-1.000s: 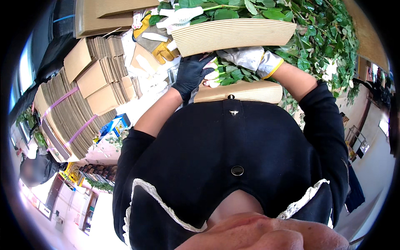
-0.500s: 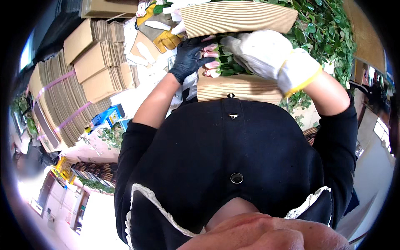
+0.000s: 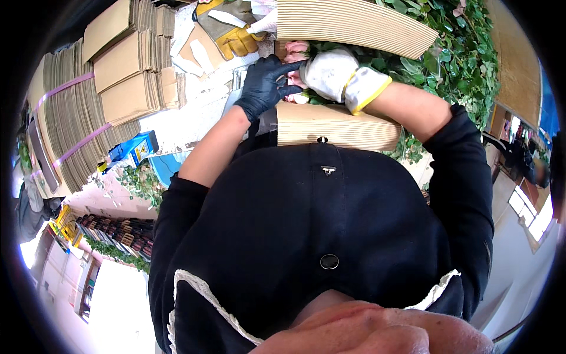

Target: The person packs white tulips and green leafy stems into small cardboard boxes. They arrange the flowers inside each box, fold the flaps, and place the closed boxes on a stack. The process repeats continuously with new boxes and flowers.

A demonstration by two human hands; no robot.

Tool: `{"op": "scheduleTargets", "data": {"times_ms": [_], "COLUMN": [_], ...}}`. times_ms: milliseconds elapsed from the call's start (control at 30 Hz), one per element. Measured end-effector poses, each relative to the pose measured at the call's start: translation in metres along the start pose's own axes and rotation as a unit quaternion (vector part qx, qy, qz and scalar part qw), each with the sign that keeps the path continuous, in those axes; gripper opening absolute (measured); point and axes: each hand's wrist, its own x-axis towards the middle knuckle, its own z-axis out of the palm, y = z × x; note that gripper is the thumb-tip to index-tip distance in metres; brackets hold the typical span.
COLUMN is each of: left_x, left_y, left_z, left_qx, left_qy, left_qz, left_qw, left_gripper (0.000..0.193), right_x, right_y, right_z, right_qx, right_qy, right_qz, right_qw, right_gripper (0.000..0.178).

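Note:
A row of pink roses (image 3: 297, 48) lies with its heads to the left on corrugated cardboard, their green leaves to the right. My left hand (image 3: 263, 85), in a black glove, rests at the left side of the flower heads. Its index finger and thumb are stretched out and apart, touching the blooms. My right hand (image 3: 330, 74), in a white glove with a yellow-edged cuff, lies over the leaves close against the rose heads. Its fingers are mostly hidden from sight. A corrugated cardboard flap (image 3: 336, 127) is on the near side of the roses, another flap (image 3: 359, 23) on the far side.
Leafy green stems (image 3: 460, 65) are heaped at the right. Flat cardboard stacks (image 3: 71, 106) with pink straps stand at the left, smaller cardboard pieces (image 3: 127, 88) beside them. A yellow and grey work glove (image 3: 233, 38) lies behind my left hand. A blue box (image 3: 138, 150) sits near the table's edge.
My right hand has moved left along the leaves to the rose heads. My left hand stays beside the blooms. The far cardboard flap now shows further right in the picture.

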Motion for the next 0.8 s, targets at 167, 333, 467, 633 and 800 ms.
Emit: {"op": "scheduleTargets", "data": {"times_ms": [167, 333, 467, 633, 800], "left_x": [0.001, -0.005, -0.006, -0.003, -0.001], "left_y": [-0.009, -0.002, -0.007, -0.003, -0.009], "left_z": [0.003, 0.003, 0.002, -0.007, 0.001], "left_qx": [-0.027, -0.002, 0.015, 0.043, 0.004], "left_qy": [0.012, 0.020, -0.021, -0.056, -0.028], "left_qz": [0.014, 0.021, 0.033, 0.053, 0.061], "left_qw": [0.999, 1.000, 0.999, 0.996, 0.998], "left_gripper": [0.053, 0.057, 0.056, 0.059, 0.054], "right_x": [-0.006, -0.002, -0.006, -0.018, -0.023], "right_y": [-0.002, -0.008, -0.016, -0.002, -0.004], "right_z": [0.037, -0.027, -0.020, 0.021, -0.022], "right_qx": [-0.103, -0.010, -0.012, 0.019, -0.028], "right_qy": [0.196, -0.093, -0.086, 0.095, -0.034], "right_qz": [-0.035, 0.097, -0.006, -0.071, -0.046], "right_qw": [0.975, 0.991, 0.996, 0.993, 0.998], "right_gripper": [0.029, 0.035, 0.031, 0.017, 0.013]}}
